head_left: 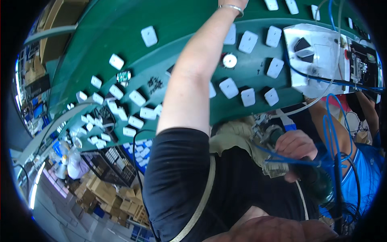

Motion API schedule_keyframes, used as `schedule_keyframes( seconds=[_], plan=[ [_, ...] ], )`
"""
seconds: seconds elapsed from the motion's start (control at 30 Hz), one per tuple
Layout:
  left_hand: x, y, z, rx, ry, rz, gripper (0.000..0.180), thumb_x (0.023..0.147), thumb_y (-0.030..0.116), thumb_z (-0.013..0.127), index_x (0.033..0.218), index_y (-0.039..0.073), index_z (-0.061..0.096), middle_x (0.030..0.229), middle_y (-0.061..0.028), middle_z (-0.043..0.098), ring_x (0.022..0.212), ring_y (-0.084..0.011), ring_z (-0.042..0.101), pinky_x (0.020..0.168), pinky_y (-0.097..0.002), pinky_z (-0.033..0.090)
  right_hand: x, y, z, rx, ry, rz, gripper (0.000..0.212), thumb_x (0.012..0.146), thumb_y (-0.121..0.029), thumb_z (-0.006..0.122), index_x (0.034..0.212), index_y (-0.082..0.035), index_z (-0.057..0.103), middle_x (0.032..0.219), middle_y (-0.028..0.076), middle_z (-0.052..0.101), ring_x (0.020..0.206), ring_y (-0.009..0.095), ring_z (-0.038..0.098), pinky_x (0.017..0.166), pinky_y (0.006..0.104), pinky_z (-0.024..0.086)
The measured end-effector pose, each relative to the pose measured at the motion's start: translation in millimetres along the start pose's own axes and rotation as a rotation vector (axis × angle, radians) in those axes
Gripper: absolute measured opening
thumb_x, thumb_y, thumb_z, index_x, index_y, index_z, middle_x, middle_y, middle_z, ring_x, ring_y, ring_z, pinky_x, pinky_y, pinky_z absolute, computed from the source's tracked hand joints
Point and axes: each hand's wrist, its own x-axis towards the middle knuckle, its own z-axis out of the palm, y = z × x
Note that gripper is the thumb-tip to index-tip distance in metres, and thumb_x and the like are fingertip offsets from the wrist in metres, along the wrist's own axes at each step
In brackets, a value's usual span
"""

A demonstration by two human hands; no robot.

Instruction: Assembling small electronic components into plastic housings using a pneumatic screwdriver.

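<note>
My left arm reaches across the green work surface, and my left hand (233, 3), with a metal bracelet at the wrist, is cut off by the top edge. Its fingers are out of sight, so what it touches cannot be seen. Close to my body on the right, my right hand (296, 146) is closed around a dark green hand-held power tool (320, 183). Around my left forearm lie several white rounded plastic housings (248, 42). A round white part (229, 61) sits just right of the forearm. Left of it is a pile of small dark screws (155, 84).
A white metal machine panel with a black knob (304, 50) stands at right, crossed by hoses. Blue coiled tubing (330, 125) hangs beside my right hand. A person in a blue shirt (365, 165) is close on the right. Cardboard boxes (102, 189) are stacked lower left.
</note>
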Motion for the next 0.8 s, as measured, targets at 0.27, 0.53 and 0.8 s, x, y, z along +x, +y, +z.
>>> schedule_keyframes(
  seconds=[0.27,0.53,0.8],
  plan=[
    [-176.5,-15.8,-161.0,-0.241,-0.282,-0.18,0.039,0.071,0.021,0.062,0.107,0.008,0.053,0.094,-0.0111,0.058,0.084,-0.0215,0.056,0.071,-0.03,0.046,5.5,18.0,23.8,0.098,-0.044,0.033,0.045,0.059,-0.032,0.073,0.082,-0.005,0.046,0.069,0.007,0.052,0.062,0.02,0.051,0.056,0.0319,0.042],
    [-381.0,-26.7,-175.6,-0.999,-0.026,-0.93,0.034,0.074,0.009,0.062,0.106,0.002,0.052,0.088,-0.0053,0.057,0.069,-0.0122,0.057,0.055,-0.0251,0.051,11.8,28.4,66.6,0.033,0.059,0.043,0.048,0.066,-0.055,0.06,0.076,-0.014,0.038,0.067,-0.002,0.039,0.063,0.013,0.037,0.061,0.0294,0.031],
    [-420.7,-24.2,-152.1,-1.153,0.028,-0.92,0.04,0.068,0.01,0.068,0.104,0.003,0.054,0.082,-0.0042,0.051,0.068,-0.012,0.056,0.053,-0.0242,0.052,29.1,27.9,90.2,0.145,-0.096,0.188,0.047,0.069,-0.058,0.055,0.074,-0.015,0.036,0.068,-0.003,0.035,0.066,0.014,0.032,0.076,0.0374,0.033]
  ],
)
